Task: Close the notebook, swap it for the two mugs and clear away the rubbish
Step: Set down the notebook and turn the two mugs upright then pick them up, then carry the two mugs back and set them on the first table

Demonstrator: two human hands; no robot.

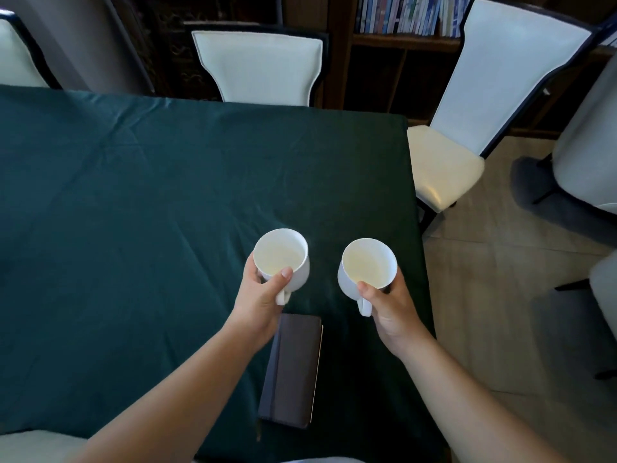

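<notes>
head view: each hand's fingers grip an upright mug, handles toward the person; closed notebook point(291, 369) lies lengthwise.

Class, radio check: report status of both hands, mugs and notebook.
Left hand gripping left mug; right hand gripping right mug. Notebook closed on tablecloth. No rubbish visible, nothing obstructing.

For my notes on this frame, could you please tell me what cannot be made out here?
Head view only:
- Left mug and right mug: undersides hidden, so resting or lifted is unclear.
- Notebook: upper left corner covered by the left hand.
- Rubbish: none in view.
- Book titles: too small.
</notes>
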